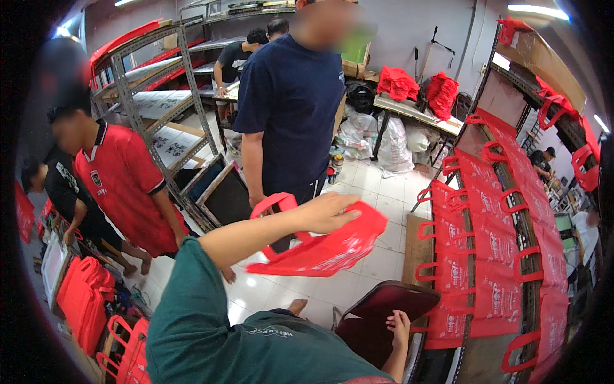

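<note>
Head view: the left hand [329, 214] grips a thin red fabric bag [332, 253] with a looped handle. The right hand [400, 325], half-open, is beside a rounded maroon chair [364, 326]; rightward, flat red bags [499, 256] lie in rows.

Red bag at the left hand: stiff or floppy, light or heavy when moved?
The red bag is probably floppy: it looks like thin sheet fabric. Likely light for its size, since its body looks flat, with no bulge of contents. Its lower corner spreads well away from the left hand, so it may swing or flutter.
</note>
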The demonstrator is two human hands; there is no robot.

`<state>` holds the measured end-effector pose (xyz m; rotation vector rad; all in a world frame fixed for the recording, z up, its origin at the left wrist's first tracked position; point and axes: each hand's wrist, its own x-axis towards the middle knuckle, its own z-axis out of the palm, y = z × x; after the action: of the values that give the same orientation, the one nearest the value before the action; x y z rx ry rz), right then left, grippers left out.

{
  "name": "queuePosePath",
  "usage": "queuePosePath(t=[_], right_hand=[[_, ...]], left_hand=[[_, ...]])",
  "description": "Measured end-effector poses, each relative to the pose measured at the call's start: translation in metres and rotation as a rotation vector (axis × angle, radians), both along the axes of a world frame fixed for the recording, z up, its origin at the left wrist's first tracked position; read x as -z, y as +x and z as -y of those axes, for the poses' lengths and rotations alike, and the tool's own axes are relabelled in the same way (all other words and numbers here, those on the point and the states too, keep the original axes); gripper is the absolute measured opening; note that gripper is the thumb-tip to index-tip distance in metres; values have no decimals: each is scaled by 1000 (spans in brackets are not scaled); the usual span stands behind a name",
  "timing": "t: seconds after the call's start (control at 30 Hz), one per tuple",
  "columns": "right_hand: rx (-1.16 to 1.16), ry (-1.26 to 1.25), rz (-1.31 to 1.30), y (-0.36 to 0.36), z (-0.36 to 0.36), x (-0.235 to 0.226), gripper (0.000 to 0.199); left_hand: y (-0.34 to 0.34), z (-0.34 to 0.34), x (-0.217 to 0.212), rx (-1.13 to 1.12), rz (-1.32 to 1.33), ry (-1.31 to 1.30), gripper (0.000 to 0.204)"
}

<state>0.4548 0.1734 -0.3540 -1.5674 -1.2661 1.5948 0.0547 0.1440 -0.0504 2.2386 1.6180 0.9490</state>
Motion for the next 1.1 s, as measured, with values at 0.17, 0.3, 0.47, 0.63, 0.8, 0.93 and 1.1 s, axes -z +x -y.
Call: queuePosePath(t=[0.17,0.3,0.47,0.63,0.8,0.93,1.1], right_hand=[[-43,-90,-220,-21,46,-11,38],[-97,-289,-613,-66,58,-5,68],[-19,-316,-1202,-101,48,-76,97],[260,-184,-1263,-58,14,-104,58],[225,83,-1040,-14,-14,-121,41],[89,193,-965,10,-26,-149,55],[103,320,-858,35,-26,-172,55]], left_hand=[[36,-59,10,-91,240,205,28],[80,-82,-12,-68,823,108,26],[98,-85,-15,-55,1153,-50,18],[88,-78,8,-31,1273,-158,12],[62,-68,38,-101,1419,-410,20],[41,-60,78,-14,1535,-759,24],[44,-46,108,117,1501,-940,42]])
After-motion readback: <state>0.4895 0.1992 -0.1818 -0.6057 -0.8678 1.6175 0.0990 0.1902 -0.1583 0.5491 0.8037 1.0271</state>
